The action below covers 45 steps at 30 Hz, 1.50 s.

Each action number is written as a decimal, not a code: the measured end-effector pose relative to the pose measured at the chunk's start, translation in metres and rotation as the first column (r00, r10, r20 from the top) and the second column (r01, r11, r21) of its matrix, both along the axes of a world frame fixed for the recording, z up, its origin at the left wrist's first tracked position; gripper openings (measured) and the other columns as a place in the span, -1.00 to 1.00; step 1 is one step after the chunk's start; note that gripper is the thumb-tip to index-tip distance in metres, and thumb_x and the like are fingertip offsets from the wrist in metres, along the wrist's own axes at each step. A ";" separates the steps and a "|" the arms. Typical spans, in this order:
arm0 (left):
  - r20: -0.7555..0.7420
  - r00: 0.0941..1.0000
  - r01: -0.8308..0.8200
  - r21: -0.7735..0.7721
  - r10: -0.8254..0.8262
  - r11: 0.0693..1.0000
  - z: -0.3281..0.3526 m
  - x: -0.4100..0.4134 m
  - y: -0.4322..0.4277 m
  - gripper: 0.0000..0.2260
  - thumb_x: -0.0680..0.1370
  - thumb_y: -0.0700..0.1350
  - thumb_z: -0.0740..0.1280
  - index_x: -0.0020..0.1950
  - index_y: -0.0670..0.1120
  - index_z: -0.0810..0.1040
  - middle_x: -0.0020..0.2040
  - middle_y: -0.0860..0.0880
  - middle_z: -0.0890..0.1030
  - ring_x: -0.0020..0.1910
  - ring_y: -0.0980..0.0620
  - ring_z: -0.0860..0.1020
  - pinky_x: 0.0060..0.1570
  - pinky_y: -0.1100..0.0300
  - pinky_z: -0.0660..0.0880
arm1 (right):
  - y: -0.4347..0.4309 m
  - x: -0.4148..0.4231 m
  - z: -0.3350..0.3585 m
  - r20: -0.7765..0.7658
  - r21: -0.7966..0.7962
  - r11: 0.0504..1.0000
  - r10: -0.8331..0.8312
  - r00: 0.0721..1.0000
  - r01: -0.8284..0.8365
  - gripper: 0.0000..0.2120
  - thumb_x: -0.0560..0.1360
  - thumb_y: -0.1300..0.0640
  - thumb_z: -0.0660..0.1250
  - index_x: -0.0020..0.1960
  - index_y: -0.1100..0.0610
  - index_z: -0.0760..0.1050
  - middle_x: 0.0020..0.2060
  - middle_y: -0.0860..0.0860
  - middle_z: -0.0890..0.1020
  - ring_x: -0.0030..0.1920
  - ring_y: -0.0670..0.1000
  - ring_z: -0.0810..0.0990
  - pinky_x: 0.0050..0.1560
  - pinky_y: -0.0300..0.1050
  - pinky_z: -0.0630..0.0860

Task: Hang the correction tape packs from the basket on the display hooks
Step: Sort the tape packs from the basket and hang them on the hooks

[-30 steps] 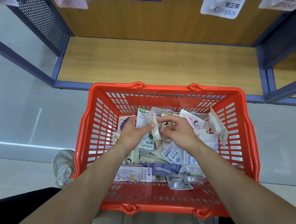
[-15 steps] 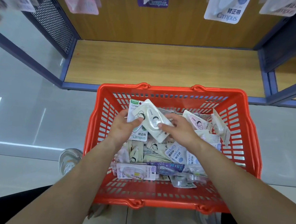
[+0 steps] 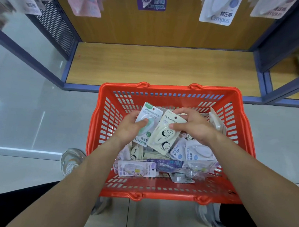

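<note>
Above the basket (image 3: 168, 89), left hand (image 3: 128, 129) pinches a green pack (image 3: 151, 113) — right hand (image 3: 197, 129) a cream pack (image 3: 161, 137).

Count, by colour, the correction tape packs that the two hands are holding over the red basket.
In the left hand, green-and-white card correction tape pack: 1
In the right hand, cream card correction tape pack with cartoon figures: 1
Total: 2
</note>
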<state>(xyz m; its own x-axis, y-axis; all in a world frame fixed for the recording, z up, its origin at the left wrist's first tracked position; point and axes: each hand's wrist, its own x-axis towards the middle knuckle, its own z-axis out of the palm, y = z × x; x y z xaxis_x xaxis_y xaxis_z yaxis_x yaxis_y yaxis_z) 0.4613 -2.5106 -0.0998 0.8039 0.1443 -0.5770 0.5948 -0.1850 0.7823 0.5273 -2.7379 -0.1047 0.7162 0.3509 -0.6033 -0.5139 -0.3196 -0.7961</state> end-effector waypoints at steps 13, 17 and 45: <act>-0.048 0.998 0.035 0.000 -0.035 0.999 -0.029 0.009 -0.015 -0.60 0.46 0.02 0.57 0.23 0.02 0.56 0.06 0.05 0.72 -0.01 0.02 0.70 0.05 -0.01 0.64 | -0.032 0.022 -0.027 0.321 -0.271 0.939 -0.119 0.939 0.212 -0.93 0.54 -0.06 0.41 -0.02 -0.09 0.61 -0.09 -0.09 0.67 -0.07 -0.01 0.67 -0.04 0.00 0.59; -0.041 0.997 -0.072 0.002 0.072 0.997 -0.036 0.010 -0.012 -0.65 0.53 -0.09 0.51 0.28 -0.06 0.54 0.00 0.10 0.67 -0.10 0.17 0.63 -0.23 0.26 0.48 | -0.061 0.023 -0.042 0.261 -0.486 0.872 0.085 0.962 0.055 -0.79 0.61 0.08 0.33 0.23 -0.09 0.55 0.11 -0.12 0.64 0.15 -0.05 0.63 0.14 -0.08 0.55; -0.070 0.993 -0.098 -0.041 0.095 0.994 -0.060 0.008 -0.011 -0.68 0.52 -0.05 0.52 0.26 -0.01 0.60 0.04 0.10 0.73 -0.04 0.15 0.70 -0.17 0.27 0.52 | -0.035 0.030 -0.058 0.100 -0.471 0.862 0.262 0.960 -0.186 -0.29 0.34 -0.05 0.64 0.40 0.01 0.45 0.32 0.00 0.54 0.38 0.02 0.48 0.39 0.00 0.41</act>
